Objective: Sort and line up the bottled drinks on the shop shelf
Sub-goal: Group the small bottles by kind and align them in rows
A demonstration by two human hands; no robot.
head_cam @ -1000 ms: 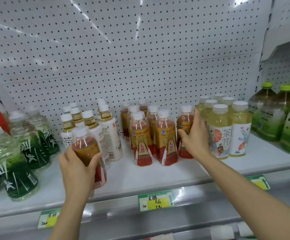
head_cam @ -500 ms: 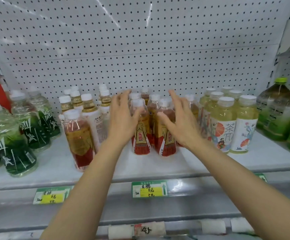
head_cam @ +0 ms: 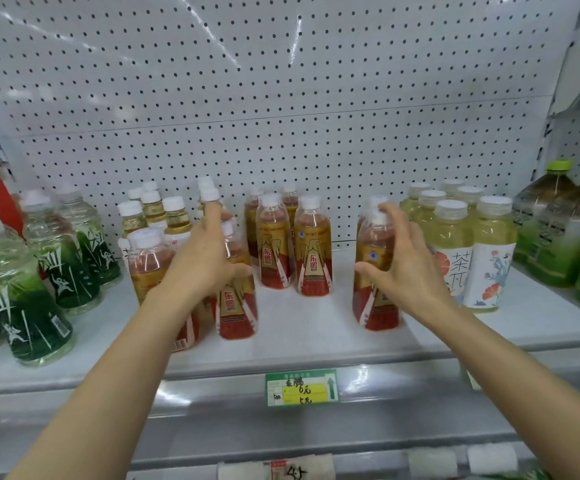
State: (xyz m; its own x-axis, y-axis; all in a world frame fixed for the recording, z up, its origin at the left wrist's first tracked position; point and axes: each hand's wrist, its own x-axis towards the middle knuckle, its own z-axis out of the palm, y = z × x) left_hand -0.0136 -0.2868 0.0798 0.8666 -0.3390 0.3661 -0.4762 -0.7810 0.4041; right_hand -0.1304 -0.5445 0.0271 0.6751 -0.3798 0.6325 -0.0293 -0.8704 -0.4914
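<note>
Standing on the white shelf (head_cam: 302,327), mid-frame: red-and-gold drink bottles, white caps. Left hand (head_cam: 205,261) grips one bottle (head_cam: 238,313) at centre-left, fingers curled round its body. Right hand (head_cam: 406,268) grips another bottle (head_cam: 375,299) at centre-right, thumb in front. A cluster of red bottles (head_cam: 295,244) stands between and behind them, apart from both. Pale yellow tea bottles (head_cam: 468,247) stand right of centre; green-labelled bottles (head_cam: 21,289) at lower left. Price tag (head_cam: 300,388) on the shelf edge, bottom centre.

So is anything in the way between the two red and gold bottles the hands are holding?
Nothing visible. The left hand holds one red-and-gold bottle, the right hand another; only bare white shelf lies between them.
</note>
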